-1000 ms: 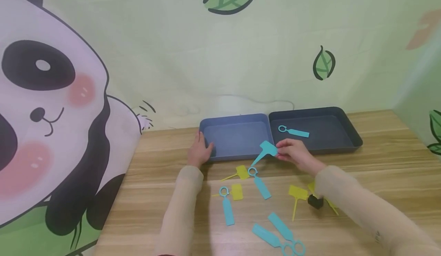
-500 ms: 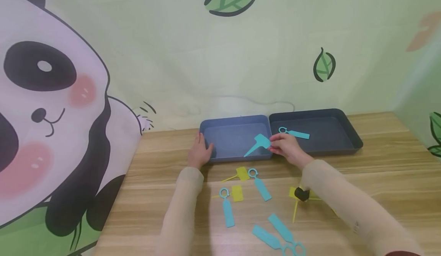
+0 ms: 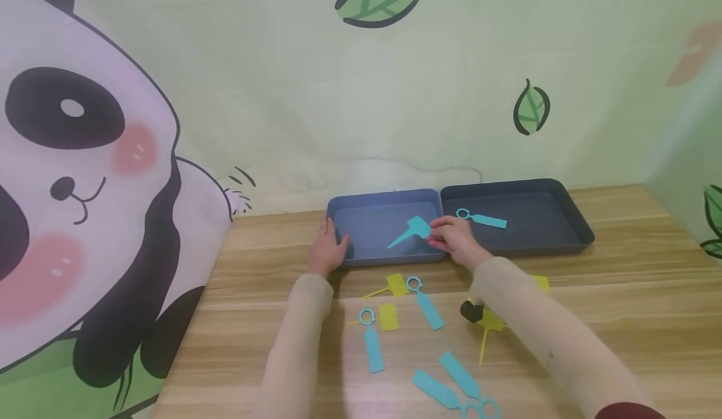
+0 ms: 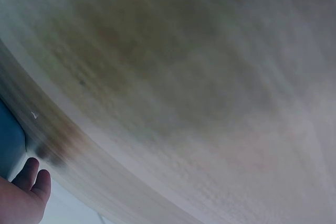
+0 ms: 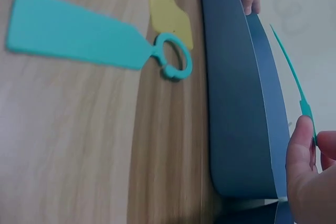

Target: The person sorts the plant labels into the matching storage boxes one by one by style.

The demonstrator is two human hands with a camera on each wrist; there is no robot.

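The right hand (image 3: pixel 454 237) pinches a turquoise T-shaped plant label (image 3: pixel 417 226) by its broad head between thumb and fingers, holding it over the blue tray (image 3: pixel 389 259), long stem slanting left toward the near rim. The left hand (image 3: pixel 327 248), farther from the label, touches the tray's left end, thumb spread from extended fingers.
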